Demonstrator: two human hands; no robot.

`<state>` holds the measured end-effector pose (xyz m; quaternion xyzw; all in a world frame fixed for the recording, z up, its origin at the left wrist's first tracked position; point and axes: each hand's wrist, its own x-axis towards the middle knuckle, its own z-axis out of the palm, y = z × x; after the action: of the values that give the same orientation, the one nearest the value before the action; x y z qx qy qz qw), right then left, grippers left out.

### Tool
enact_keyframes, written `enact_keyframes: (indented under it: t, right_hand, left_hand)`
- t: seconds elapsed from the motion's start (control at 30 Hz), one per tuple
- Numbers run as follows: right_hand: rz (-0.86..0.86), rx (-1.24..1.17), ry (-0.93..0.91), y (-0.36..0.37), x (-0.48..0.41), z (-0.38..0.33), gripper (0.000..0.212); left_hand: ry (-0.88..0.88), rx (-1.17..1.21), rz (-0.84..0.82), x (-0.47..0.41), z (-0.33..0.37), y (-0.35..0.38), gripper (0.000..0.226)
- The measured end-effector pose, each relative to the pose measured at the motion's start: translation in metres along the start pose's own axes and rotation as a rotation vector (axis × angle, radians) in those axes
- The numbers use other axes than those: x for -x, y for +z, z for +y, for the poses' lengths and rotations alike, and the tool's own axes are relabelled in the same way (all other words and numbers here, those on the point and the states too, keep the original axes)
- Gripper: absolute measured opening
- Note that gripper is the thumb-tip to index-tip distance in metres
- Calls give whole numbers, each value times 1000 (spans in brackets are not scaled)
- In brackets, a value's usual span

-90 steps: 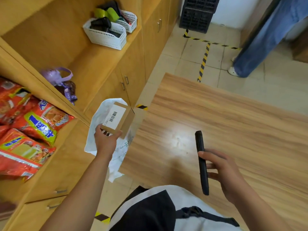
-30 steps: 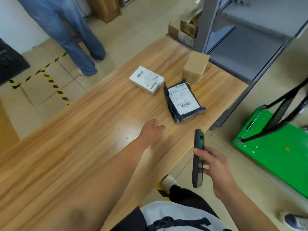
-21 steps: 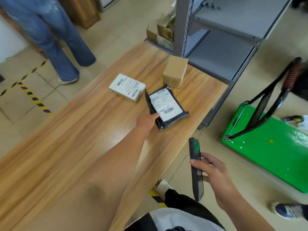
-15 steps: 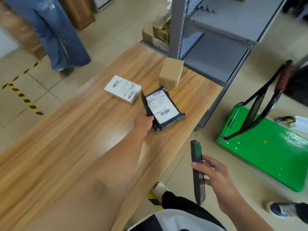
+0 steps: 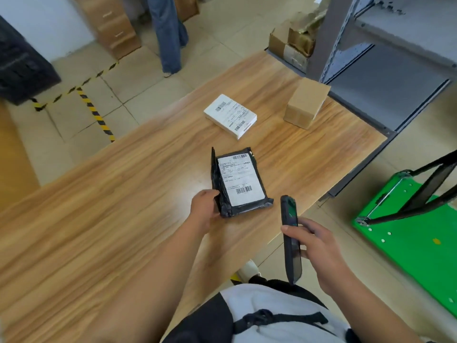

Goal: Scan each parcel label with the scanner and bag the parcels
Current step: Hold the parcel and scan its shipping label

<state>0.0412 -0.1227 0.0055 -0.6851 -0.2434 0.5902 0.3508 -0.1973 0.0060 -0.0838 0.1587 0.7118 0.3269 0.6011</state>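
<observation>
Black plastic mailer parcel point(image 5: 238, 181), white label up, mid-table point(image 5: 123, 194); left hand point(image 5: 204, 210) grips its near left edge. Right hand point(image 5: 314, 246) holds dark handheld scanner point(image 5: 290, 238) just right of it. Step, likely: scanning this one. Next: aim scanner head at barcode.

A green cart point(image 5: 408, 243) sits at right, grey shelving point(image 5: 385, 78) upper right, a black crate point(image 5: 22, 70) upper left.

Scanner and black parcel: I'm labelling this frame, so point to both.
scanner point(image 5: 292, 248), head view, middle of its dark body.
black parcel point(image 5: 241, 181), head view, centre of its white label.
</observation>
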Motion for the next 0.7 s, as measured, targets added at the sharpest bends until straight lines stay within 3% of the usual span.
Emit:
enact_keyframes:
  t: [0.23,0.43,0.7]
  right_hand:
    - [-195,132,-42,57,-11,-17,25]
    - [-325,241,-22,94,-15,-17,45]
    - [-466,366,15,129,-13,-18,49]
  left_hand:
    - [-33,167,153,28,-34,-107,16]
    - [-88,259,314,57,-68,-162,15]
    - [-168,240,376,90,-115,-193,17]
